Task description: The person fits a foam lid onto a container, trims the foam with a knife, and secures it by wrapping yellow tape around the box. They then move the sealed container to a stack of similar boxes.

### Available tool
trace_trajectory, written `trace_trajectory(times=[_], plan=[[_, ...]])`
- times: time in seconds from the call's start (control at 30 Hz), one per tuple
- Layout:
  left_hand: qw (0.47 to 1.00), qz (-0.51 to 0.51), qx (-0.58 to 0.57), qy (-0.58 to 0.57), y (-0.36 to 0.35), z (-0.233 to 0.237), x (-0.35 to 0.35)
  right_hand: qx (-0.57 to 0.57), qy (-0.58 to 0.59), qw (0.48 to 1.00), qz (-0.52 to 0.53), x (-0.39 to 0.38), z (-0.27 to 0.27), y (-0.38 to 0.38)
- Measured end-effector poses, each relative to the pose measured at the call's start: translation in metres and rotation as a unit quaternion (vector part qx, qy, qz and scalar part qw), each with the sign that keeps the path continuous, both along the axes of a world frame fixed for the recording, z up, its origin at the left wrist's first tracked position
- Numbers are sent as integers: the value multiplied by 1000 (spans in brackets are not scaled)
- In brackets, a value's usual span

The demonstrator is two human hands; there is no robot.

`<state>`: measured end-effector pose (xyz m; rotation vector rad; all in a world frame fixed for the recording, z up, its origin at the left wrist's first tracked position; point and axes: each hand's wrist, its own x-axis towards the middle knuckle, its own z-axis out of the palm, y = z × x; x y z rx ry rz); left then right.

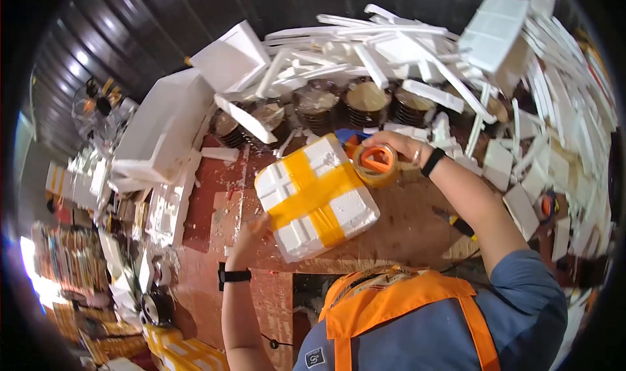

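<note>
The right hand (pixel 399 144) grips the tape dispenser (pixel 378 165) beside the foam box's (pixel 336 183) far-right corner; the left hand (pixel 251 236), finger spread unclear, meets its left side.

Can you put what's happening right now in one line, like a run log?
left grip: at foam box | right grip: holding tape roll | foam box: crossed by yellow tape | yellow-and-black tool: lying on table

Place: a workshop or packing area
Wall: dark, ribbed panels (pixel 130 25)
Far edge of workbench (pixel 261 257): heaped white foam offcuts (pixel 365 35)
Near edge: person in orange apron (pixel 404 293)
</note>
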<state>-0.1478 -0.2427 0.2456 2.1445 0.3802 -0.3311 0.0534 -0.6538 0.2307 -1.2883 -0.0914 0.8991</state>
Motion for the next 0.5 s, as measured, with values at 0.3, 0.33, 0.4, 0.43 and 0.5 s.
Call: trace_trajectory(times=[0.3,0.33,0.4,0.43,0.5], plan=[[923,91,-261,-267,-31,-35,120,-25,-109,987,-115,-85,6,-40],[919,90,-279,-263,-31,-36,122,-92,-143,982,-81,-110,-9,-56],[923,99,-267,-261,-34,-37,125,-45,-69,980,-180,-212,13,-42],[921,106,-276,-255,-38,-31,122,43,-4,977,-210,-253,-9,-27],[925,111,-267,-245,-39,-32,118,48,-71,942,-323,-314,-36,4]])
